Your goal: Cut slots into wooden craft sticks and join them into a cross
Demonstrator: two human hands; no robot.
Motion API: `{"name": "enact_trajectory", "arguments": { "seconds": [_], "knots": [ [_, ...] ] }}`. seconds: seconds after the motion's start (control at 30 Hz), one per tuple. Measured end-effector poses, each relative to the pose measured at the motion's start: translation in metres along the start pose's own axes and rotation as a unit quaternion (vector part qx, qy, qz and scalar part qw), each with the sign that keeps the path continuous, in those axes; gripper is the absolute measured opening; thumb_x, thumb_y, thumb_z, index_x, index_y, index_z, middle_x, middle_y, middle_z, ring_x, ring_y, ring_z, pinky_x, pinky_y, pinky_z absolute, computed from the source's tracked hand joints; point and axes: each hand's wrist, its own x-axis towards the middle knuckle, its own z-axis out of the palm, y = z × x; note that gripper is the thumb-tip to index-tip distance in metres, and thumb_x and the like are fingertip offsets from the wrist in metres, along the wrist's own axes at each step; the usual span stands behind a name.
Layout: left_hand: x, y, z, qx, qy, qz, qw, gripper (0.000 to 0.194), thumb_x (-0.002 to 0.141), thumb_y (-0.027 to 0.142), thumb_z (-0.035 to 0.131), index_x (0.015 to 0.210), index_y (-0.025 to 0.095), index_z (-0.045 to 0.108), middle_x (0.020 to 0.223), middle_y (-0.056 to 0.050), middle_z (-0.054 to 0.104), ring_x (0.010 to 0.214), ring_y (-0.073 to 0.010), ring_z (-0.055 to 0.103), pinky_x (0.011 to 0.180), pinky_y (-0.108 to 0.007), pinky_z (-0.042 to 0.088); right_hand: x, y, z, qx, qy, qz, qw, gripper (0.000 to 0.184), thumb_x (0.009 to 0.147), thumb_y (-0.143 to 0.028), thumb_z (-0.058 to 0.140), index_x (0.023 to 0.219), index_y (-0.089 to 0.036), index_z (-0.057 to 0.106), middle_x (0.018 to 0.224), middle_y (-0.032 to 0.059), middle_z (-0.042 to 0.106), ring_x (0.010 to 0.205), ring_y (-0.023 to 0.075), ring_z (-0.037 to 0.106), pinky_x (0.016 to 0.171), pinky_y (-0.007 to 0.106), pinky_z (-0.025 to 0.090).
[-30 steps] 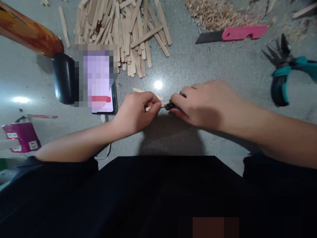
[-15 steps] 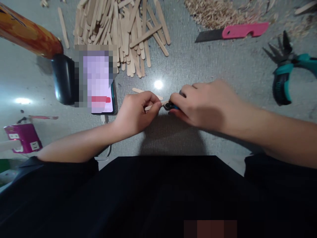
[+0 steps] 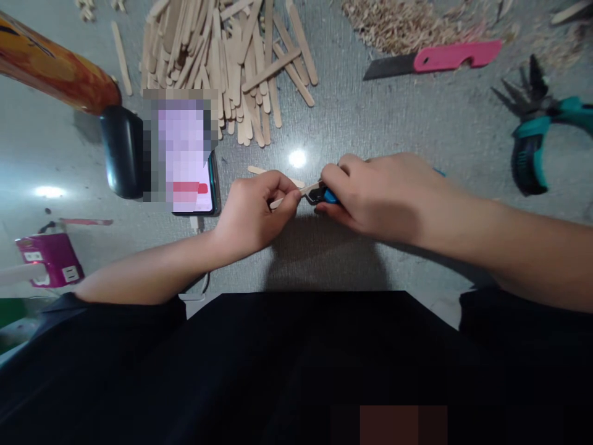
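Head view: just right of the phone [image 3: 185,162], over the bench [image 3: 403,117], both bare hands meet at one slim wooden stick [image 3: 277,203]. Left hand [image 3: 254,207], the nearer of the two to the phone, has thumb and fingers pinched together on the stick, whose rounded end pokes out on the phone side. Right hand [image 3: 386,194], farther to the phone's right, has its fingers clamped around a small tool [image 3: 317,196] with a black head and a bit of blue showing; the tool's head meets the stick's other end, though whether it grips the wood I cannot tell. Another stick [image 3: 258,170] lies right of the phone, partly behind the left hand. Beyond the phone and to its right, a big pile of sticks [image 3: 185,43] spreads out. Farther right of the phone, on its far side, come wood shavings [image 3: 398,28], a cutter with a pink handle [image 3: 456,55] and dark blade, and teal-handled pliers [image 3: 530,154]. Left of the phone, close by, sits a smooth black object [image 3: 123,154], with an orange cylinder [image 3: 60,62] beyond it. Left of the phone and closer to the person's body is a purple socket block [image 3: 50,259]; a white plug [image 3: 196,224] sits at the phone's near end.
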Motion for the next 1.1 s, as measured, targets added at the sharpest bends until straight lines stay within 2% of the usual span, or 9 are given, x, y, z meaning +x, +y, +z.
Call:
{"name": "enact_trajectory", "arguments": {
  "seconds": [0.27,0.5,0.8,0.97,1.1],
  "knots": [
    [-0.004,-0.003,0.001,0.006,-0.016,0.030,0.999,0.016,0.100,0.032,0.073,0.087,0.023,0.076,0.064,0.003,0.067,0.055,-0.0119,0.050,0.060,-0.032,0.040,0.001,-0.004,0.001,-0.021,0.007,0.011,1.000,0.055,0.118,-0.053,0.037,0.140,-0.013,0.069,0.120,0.0231,0.078,0.070,0.0243,0.061,0.067,0.037,0.020],
    [-0.001,0.002,-0.004,-0.010,-0.032,0.012,0.999,0.019,0.099,0.031,0.073,0.081,0.023,0.071,0.059,0.004,0.062,0.051,-0.0112,0.046,0.058,-0.031,0.041,0.000,-0.009,0.007,-0.028,0.025,0.035,0.999,0.060,0.119,-0.056,0.032,0.135,-0.012,0.069,0.118,0.0239,0.077,0.072,0.0261,0.063,0.067,0.038,0.020],
    [-0.003,-0.001,0.000,-0.010,-0.007,0.008,1.000,0.018,0.098,0.032,0.075,0.082,0.023,0.072,0.061,0.003,0.065,0.053,-0.0113,0.047,0.058,-0.031,0.041,0.005,-0.011,0.001,-0.015,0.001,0.049,0.999,0.063,0.119,-0.058,0.032,0.136,-0.012,0.072,0.118,0.0239,0.078,0.076,0.0303,0.068,0.068,0.038,0.026],
    [-0.001,0.003,-0.001,-0.029,0.002,-0.017,0.999,0.017,0.100,0.034,0.076,0.087,0.023,0.077,0.066,0.002,0.069,0.059,-0.0132,0.055,0.061,-0.032,0.043,0.008,-0.001,-0.002,0.004,-0.004,0.020,1.000,0.060,0.117,-0.058,0.036,0.131,-0.017,0.076,0.117,0.0201,0.082,0.077,0.0292,0.068,0.067,0.039,0.025],
    [0.001,0.001,-0.003,-0.047,0.010,-0.004,0.999,0.020,0.103,0.036,0.075,0.090,0.023,0.080,0.078,-0.002,0.078,0.070,-0.0160,0.066,0.066,-0.033,0.048,0.010,0.003,-0.009,0.025,-0.006,0.021,0.999,0.058,0.117,-0.059,0.039,0.134,-0.018,0.076,0.104,0.0170,0.084,0.075,0.0295,0.066,0.068,0.039,0.026]
  ]
}}
